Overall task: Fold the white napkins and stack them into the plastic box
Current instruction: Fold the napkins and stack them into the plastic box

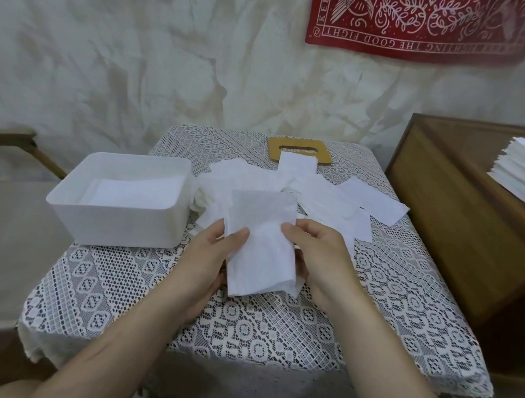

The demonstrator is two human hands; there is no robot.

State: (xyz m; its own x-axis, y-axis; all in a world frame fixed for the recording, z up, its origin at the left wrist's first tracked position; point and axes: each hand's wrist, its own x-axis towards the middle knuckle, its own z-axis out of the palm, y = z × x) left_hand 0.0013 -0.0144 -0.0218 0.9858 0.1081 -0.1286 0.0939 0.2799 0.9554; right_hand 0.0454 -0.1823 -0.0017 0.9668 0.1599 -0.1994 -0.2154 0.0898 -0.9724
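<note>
I see the folded napkin held over the lace-covered surface: a tall, thin white rectangle, faintly see-through and softly creased, its lower right corner splaying into loose layers. The left grip pinches its left edge with the thumb on top, and the right grip pinches the right edge the same way. Just to the left stands the white plastic box with flat napkins lying inside, and behind my hands loose white napkins lie strewn in a heap.
</note>
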